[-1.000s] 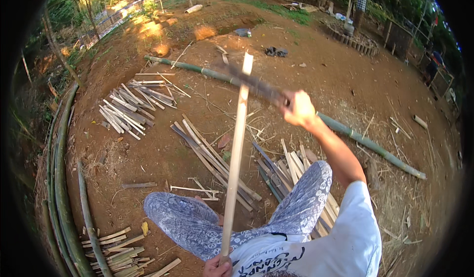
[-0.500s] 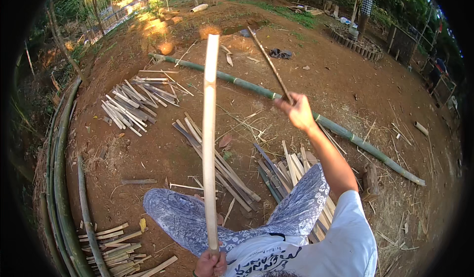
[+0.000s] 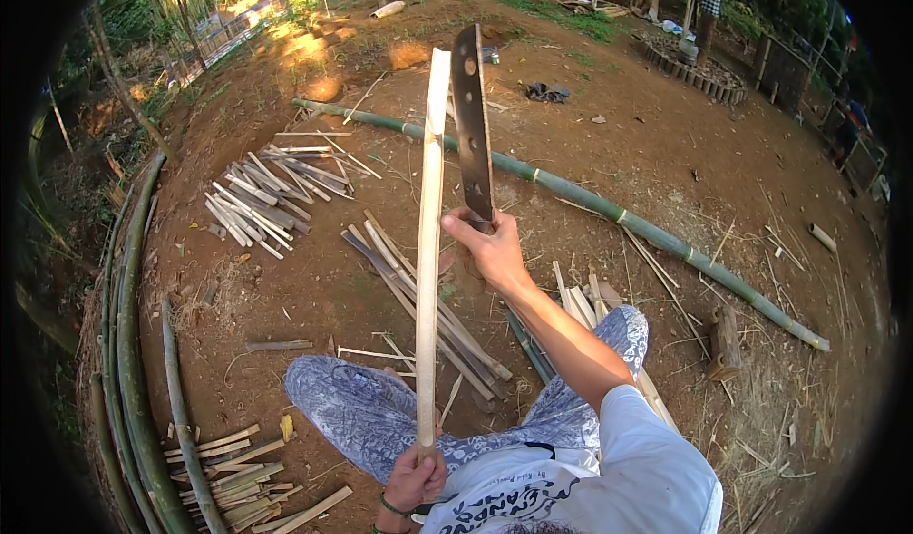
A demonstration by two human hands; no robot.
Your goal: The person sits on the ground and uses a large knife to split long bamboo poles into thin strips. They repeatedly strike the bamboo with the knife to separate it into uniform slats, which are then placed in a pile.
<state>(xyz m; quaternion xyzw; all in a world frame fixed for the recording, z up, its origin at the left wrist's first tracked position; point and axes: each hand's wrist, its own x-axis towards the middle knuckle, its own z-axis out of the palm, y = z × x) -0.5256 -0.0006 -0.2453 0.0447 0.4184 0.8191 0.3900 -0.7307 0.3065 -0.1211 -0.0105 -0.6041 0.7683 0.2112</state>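
Note:
My left hand (image 3: 416, 477) is closed round the lower end of a long pale bamboo strip (image 3: 427, 315), which stands almost upright in front of me. My right hand (image 3: 495, 251) grips the handle of a machete (image 3: 472, 135), a dark broad blade with several round holes. The blade points up and away, its flat side facing me, close along the right of the strip's upper part. My right thumb reaches toward the strip; whether it touches cannot be told. Under my forearm lie more split bamboo strips (image 3: 571, 304), partly hidden by my right leg.
A long green bamboo pole (image 3: 609, 213) crosses the ground beyond my hands. Split strips lie in bundles ahead (image 3: 276, 192), between my legs (image 3: 447, 320) and at lower left (image 3: 233, 486). Several poles (image 3: 124, 344) line the left edge. A short log (image 3: 725, 344) is at right.
My right hand has come left and nearer with the machete, which has turned from edge-on to showing its flat side beside the strip. The strip's top has shifted slightly right.

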